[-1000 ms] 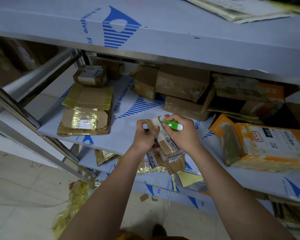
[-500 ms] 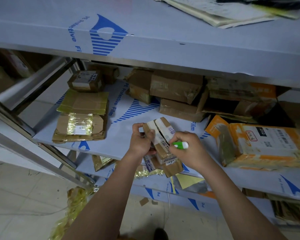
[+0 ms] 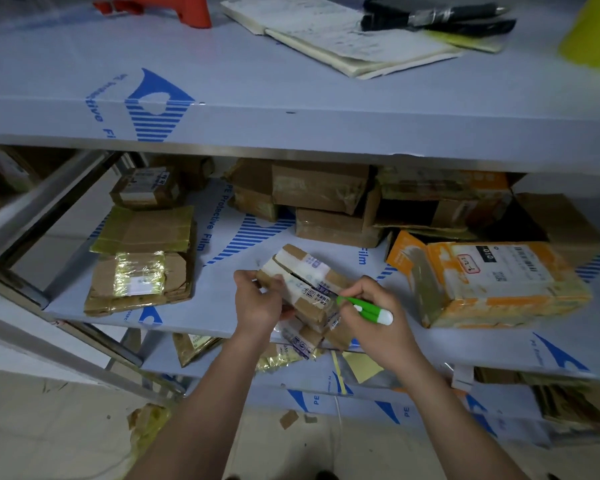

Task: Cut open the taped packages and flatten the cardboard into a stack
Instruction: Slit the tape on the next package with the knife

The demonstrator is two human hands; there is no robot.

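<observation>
Left hand (image 3: 257, 303) wrapped around small taped package (image 3: 305, 289) above middle shelf (image 3: 222, 244) edge, right hand (image 3: 371, 317) pinching green cutter (image 3: 364, 308) at its 3 o'clock seam; best drawn shallowly along tape, away from holding fingers.

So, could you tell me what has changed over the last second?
The right hand brought the green cutter down from the top of the small taped package to its near side. The left hand still grips the package; the flattened cardboard stack stayed put.
</observation>
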